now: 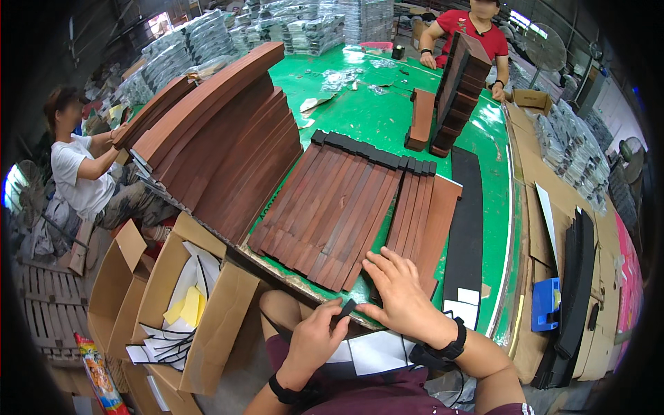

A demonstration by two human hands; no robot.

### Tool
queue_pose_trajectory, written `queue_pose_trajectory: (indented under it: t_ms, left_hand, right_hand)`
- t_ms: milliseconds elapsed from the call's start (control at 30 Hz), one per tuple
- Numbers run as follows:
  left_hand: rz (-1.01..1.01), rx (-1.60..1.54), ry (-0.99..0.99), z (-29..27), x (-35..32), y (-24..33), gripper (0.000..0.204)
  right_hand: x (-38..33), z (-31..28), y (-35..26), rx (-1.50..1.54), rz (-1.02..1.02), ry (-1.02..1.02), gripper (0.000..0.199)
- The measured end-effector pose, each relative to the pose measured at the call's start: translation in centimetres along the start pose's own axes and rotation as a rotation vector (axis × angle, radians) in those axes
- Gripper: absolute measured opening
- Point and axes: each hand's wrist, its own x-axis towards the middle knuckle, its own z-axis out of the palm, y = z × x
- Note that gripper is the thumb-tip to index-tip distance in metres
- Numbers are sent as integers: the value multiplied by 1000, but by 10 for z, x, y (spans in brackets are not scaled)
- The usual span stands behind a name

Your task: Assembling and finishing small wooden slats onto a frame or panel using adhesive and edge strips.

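Observation:
My left hand (pixel 317 344) pinches a small black foam-like piece (pixel 344 312) between thumb and fingers at the table's near edge. My right hand (pixel 409 304) is open, its fingers spread over the near ends of the reddish-brown wooden slats, the thumb pointing toward the black piece. A row of these slats (pixel 328 214) lies side by side, with black pieces (pixel 356 147) along the far ends. To its right lies a narrower group of slats (pixel 413 214), also black at the far ends, beside a wider brown board (pixel 438 228). White-backed sheets (pixel 377 353) lie across my lap.
Tall brown boards (pixel 221 145) stand stacked at the left; more (pixel 462 90) stand on the green table (pixel 373 114). A black sheet (pixel 462 221) lies at right. Cardboard boxes (pixel 221 332) hold backing scraps. A blue tape dispenser (pixel 545 304) sits rightward. Two other people work nearby.

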Motion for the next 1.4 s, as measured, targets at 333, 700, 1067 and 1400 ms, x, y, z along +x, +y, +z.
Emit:
queue_pose_trajectory:
  t_ms: [333, 700, 1067, 1400]
  left_hand:
    - [144, 125, 156, 10, 18, 28, 23]
    - [79, 435, 139, 18, 50, 48, 19]
    - [66, 487, 137, 18, 52, 52, 20]
    - [23, 462, 120, 23, 52, 53, 22]
  right_hand:
    - [-4, -2, 11, -15, -44, 83, 67]
    - [-7, 14, 15, 31, -45, 236, 86]
    - [-6, 21, 17, 10, -74, 288, 88]
    - [-6, 18, 16, -21, -78, 288, 86]
